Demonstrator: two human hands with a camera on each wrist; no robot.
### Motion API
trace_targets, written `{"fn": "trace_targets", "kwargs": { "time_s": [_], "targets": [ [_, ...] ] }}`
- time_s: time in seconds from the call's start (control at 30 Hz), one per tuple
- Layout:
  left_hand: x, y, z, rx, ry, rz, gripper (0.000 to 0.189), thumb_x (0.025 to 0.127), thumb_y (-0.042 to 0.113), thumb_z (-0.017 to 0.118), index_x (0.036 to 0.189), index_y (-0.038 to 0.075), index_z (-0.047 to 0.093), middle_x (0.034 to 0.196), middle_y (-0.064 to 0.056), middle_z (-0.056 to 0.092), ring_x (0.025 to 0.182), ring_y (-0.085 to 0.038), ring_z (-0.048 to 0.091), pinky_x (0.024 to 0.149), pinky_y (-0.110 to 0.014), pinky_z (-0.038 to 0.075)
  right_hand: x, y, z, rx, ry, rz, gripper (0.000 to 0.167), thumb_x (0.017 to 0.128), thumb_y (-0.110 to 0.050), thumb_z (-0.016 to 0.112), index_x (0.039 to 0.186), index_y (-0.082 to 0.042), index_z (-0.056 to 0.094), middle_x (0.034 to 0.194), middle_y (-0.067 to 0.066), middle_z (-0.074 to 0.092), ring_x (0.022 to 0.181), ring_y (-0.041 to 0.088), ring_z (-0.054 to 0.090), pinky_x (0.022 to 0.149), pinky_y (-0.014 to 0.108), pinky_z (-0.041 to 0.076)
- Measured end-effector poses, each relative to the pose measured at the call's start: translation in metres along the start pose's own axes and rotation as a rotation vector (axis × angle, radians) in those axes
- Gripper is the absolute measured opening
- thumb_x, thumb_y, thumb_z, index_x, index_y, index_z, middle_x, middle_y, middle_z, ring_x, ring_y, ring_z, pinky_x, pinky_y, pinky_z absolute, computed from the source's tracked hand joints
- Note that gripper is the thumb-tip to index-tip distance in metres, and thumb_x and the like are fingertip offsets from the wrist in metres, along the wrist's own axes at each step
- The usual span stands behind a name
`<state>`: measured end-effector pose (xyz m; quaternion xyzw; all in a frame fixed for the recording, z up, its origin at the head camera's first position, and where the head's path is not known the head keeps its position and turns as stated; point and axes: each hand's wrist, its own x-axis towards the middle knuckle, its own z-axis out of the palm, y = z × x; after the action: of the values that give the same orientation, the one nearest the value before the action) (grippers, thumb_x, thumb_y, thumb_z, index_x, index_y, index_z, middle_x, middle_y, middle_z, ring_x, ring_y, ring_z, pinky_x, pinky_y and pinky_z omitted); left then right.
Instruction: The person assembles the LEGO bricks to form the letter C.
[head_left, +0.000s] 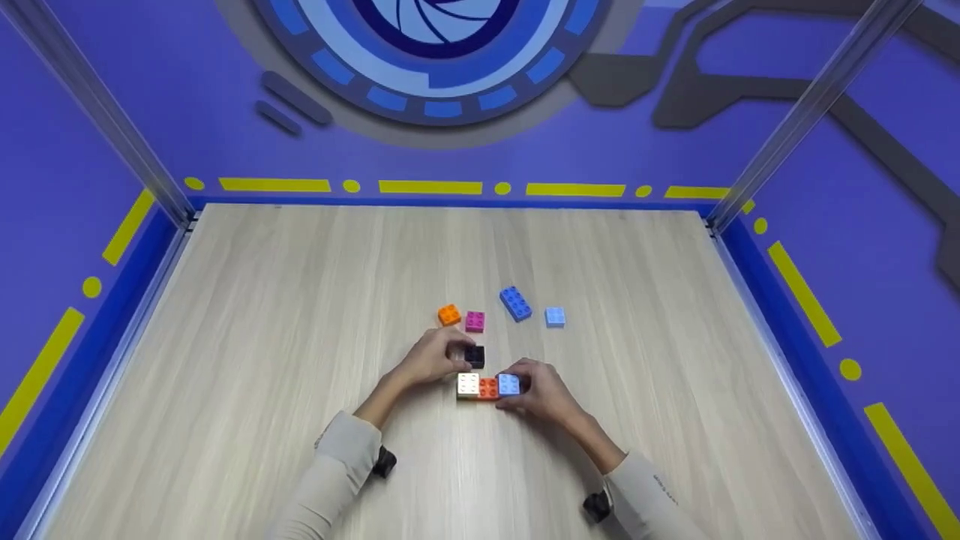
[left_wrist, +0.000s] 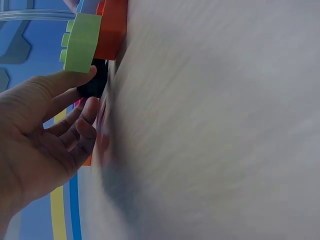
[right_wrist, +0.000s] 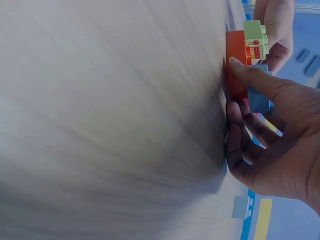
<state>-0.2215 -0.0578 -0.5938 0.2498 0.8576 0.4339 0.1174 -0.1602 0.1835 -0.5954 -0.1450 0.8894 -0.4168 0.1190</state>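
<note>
In the head view my left hand (head_left: 433,355) pinches a small black toy brick (head_left: 475,357) between thumb and finger. The left wrist view shows this black brick (left_wrist: 98,82) partly hidden by the thumb. My right hand (head_left: 547,391) holds a long orange-red brick (head_left: 488,388) at its right end. On top of it sit a pale green brick (head_left: 468,384) at the left and a light blue brick (head_left: 508,385) at the right. In the right wrist view the thumb presses the side of the orange-red brick (right_wrist: 235,80); the pale green brick (right_wrist: 256,42) bears a printed picture.
Beyond the hands lie an orange brick (head_left: 448,314), a magenta brick (head_left: 475,322), a longer blue brick (head_left: 515,304) and another light blue brick (head_left: 555,317). The wooden table (head_left: 300,285) is bordered by blue printed walls (head_left: 480,161) at the back and sides.
</note>
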Motion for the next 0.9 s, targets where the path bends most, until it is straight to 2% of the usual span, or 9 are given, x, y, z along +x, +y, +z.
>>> {"fn": "trace_targets", "kwargs": {
  "time_s": [0.13,0.2,0.27,0.37,0.57,0.7,0.9],
  "targets": [
    [-0.008,-0.001,-0.005,-0.104,-0.007,-0.027,0.033,0.088,0.009,0.078,0.119,0.000,0.072,0.111,-0.018,0.074,0.088,-0.028,0.068,0.076,-0.028,0.052,0.000,0.000,0.000,0.003,0.001,-0.010,0.035,0.075,-0.015,0.091,0.107,-0.007,0.078,0.101,0.002,0.071,0.093,0.012,0.060,0.084,0.024,0.049],
    [-0.013,0.000,-0.008,-0.171,-0.020,-0.036,0.034,0.091,0.010,0.076,0.122,-0.002,0.070,0.111,-0.020,0.074,0.080,-0.034,0.069,0.064,-0.021,0.049,0.000,0.000,0.000,0.008,0.001,-0.008,0.035,0.075,-0.015,0.091,0.108,-0.008,0.078,0.102,0.003,0.071,0.094,0.013,0.060,0.085,0.024,0.050],
    [-0.017,0.001,-0.011,-0.220,-0.024,-0.038,0.035,0.093,0.011,0.074,0.124,-0.003,0.068,0.113,-0.022,0.073,0.078,-0.039,0.071,0.058,-0.018,0.047,-0.001,0.001,0.000,0.014,0.002,-0.007,0.036,0.076,-0.015,0.091,0.109,-0.008,0.078,0.103,0.003,0.071,0.095,0.013,0.061,0.087,0.026,0.050],
    [-0.024,0.004,-0.016,-0.236,-0.011,-0.028,0.036,0.095,0.014,0.073,0.126,-0.002,0.067,0.117,-0.022,0.072,0.081,-0.037,0.071,0.059,-0.018,0.047,-0.001,0.001,0.000,0.018,0.003,0.004,0.037,0.076,-0.016,0.090,0.109,-0.009,0.078,0.104,0.003,0.072,0.097,0.014,0.062,0.089,0.027,0.050],
    [-0.040,0.010,-0.019,-0.213,-0.003,-0.016,0.036,0.096,0.022,0.072,0.127,0.004,0.069,0.123,-0.016,0.072,0.088,-0.016,0.066,0.071,-0.021,0.051,-0.001,0.002,-0.001,0.011,-0.002,0.016,0.037,0.075,-0.016,0.091,0.110,-0.010,0.078,0.105,0.003,0.071,0.098,0.015,0.062,0.091,0.031,0.051],
    [-0.051,0.009,-0.017,-0.197,-0.009,0.003,0.037,0.095,0.022,0.073,0.126,0.003,0.069,0.123,-0.016,0.072,0.087,-0.014,0.066,0.071,-0.021,0.051,-0.001,0.000,0.000,0.003,-0.007,0.032,0.037,0.076,-0.015,0.091,0.110,-0.010,0.078,0.105,0.003,0.071,0.098,0.015,0.061,0.093,0.034,0.052],
    [-0.059,0.009,-0.015,-0.162,-0.025,0.034,0.036,0.094,0.020,0.074,0.125,0.002,0.069,0.120,-0.017,0.072,0.085,-0.014,0.069,0.070,-0.019,0.051,-0.002,-0.002,0.000,0.008,-0.011,0.061,0.035,0.078,-0.016,0.089,0.111,-0.011,0.078,0.107,0.002,0.070,0.100,0.015,0.061,0.096,0.041,0.052]
  ]
}}
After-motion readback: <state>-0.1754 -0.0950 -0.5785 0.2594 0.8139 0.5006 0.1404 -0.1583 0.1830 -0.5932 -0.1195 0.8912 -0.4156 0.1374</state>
